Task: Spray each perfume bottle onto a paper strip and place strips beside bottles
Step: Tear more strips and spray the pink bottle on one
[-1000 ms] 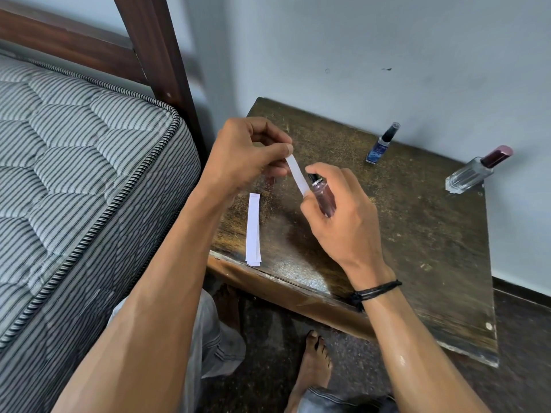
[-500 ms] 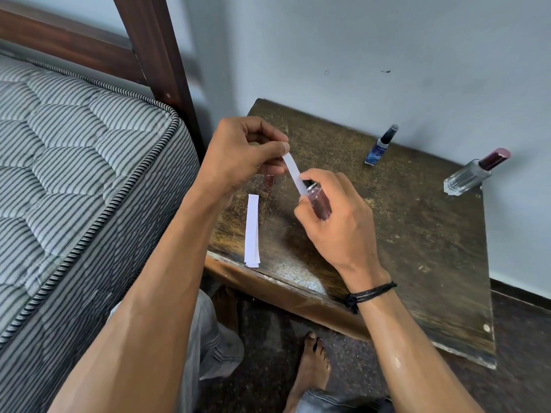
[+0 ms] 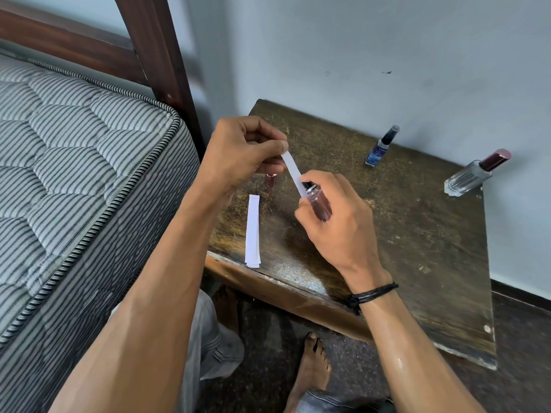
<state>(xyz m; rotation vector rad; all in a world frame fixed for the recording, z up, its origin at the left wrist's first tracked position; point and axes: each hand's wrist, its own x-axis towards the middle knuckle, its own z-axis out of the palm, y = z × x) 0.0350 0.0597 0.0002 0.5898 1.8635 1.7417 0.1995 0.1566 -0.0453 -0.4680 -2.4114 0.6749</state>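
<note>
1. Table: dark wooden top, heavily scratched and worn, with a shiny patch near its front edge and a chipped front lip.
2. Wall: pale grey-blue with a few small marks. It runs along the table's far side, with a dark skirting strip at floor level past the table's right end.
3. Mattress: grey striped, quilted, with corded piping, just left of the table. A dark wood bed post rises by the table's far left corner.
4. Floor: dark and speckled, below the table's front edge. A bare foot rests on it there.
5. Left hand: above the table's left part, thumb and forefinger pinching the top end of a white paper strip.
6. Right hand: above the table's middle, fingers curled round a small perfume bottle, nozzle end at the strip's lower end. There is a black wristband on this wrist.
7. Spare strips: a white stack lying flat near the table's front left edge.
8. Pinkish item: stands on the table under the left hand; cannot tell whether it is a cap or a bottle.
9. Blue bottle: black top, at the table's far edge by the wall.
10. Clear bottle: maroon cap, at the table's far right corner.
</note>
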